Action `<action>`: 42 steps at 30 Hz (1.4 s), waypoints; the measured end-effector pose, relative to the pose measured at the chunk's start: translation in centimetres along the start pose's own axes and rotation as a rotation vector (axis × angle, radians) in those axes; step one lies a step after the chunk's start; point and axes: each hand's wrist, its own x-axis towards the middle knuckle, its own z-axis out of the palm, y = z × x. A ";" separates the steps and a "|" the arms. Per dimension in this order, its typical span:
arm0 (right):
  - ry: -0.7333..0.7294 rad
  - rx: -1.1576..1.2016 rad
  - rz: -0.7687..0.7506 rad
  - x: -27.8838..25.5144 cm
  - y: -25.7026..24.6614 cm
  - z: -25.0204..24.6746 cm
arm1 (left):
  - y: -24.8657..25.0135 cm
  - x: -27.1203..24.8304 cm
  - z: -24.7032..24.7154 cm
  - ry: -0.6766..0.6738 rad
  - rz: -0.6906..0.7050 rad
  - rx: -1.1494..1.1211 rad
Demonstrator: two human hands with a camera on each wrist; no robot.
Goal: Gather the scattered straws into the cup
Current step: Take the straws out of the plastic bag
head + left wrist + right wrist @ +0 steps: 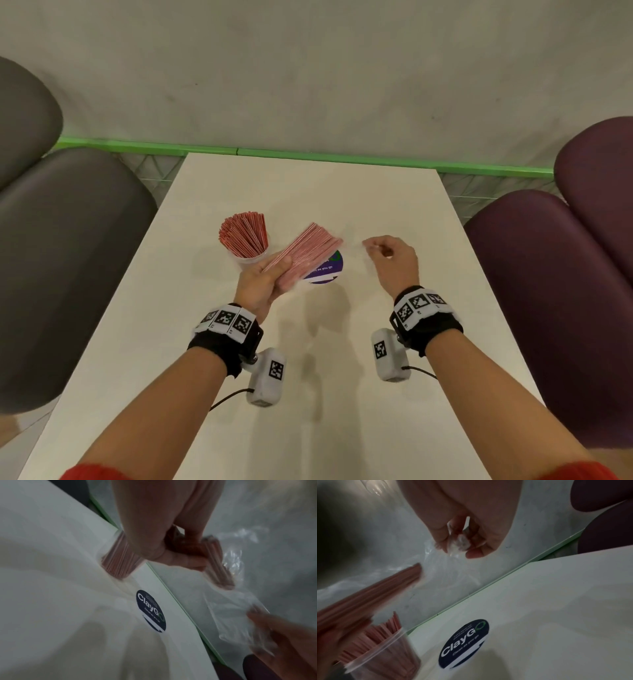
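A clear plastic cup [247, 257] packed with red-and-white straws [244, 233] stands upright on the white table [308, 359]; the right wrist view shows this cup [385, 649] close up. My left hand [279, 274] grips a thick bundle of straws [305, 255] just right of the cup, tilted up and to the right. A clear plastic wrapper [231, 615] trails off the bundle's far end [217, 568]. My right hand [371, 245] is to the right of the bundle and pinches the wrapper's end [458, 543] between thumb and fingers.
A round dark "ClayGo" sticker [329, 270] is stuck on the table under the bundle. Grey padded seats [68, 257] flank the table on the left and purple ones [565, 274] on the right. A green strip [308, 156] runs along the wall behind the table's far edge.
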 end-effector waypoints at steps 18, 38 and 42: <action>0.193 0.616 0.498 -0.4 0.7 -3.4 | 3.3 0.8 0.5 0.091 0.161 0.173; -0.032 0.633 0.626 -0.8 1.7 -0.9 | 7.4 2.3 -1.1 0.166 0.376 0.619; -0.145 0.695 0.725 -1.6 2.1 -0.4 | 8.9 2.0 -0.3 0.174 0.414 0.648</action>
